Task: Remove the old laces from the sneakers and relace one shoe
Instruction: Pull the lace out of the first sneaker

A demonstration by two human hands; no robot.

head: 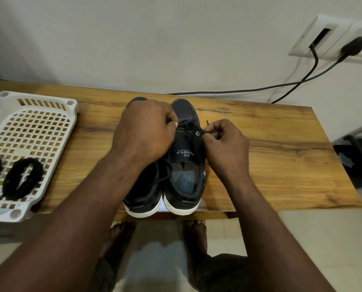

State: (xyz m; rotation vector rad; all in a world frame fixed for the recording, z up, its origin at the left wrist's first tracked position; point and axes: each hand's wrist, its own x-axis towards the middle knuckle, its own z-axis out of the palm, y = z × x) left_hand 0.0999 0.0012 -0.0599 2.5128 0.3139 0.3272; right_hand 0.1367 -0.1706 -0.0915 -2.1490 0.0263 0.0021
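Note:
Two dark sneakers with white soles stand side by side on the wooden table (281, 157), toes pointing away from me. The right sneaker (186, 165) shows its tongue with white lettering and a black lace (188, 126) crossing near the toe. My left hand (144, 131) covers much of the left sneaker (142, 192) and pinches the lace at the right sneaker's left eyelets. My right hand (224, 142) pinches the lace end at the right side eyelets, its tip sticking up behind the fingers.
A white perforated plastic tray (39, 127) sits at the table's left, holding two coiled black laces (22, 178). Black cables (291, 83) run from a wall socket (333, 41) to the table's far edge. My bare feet stand on the tiled floor below.

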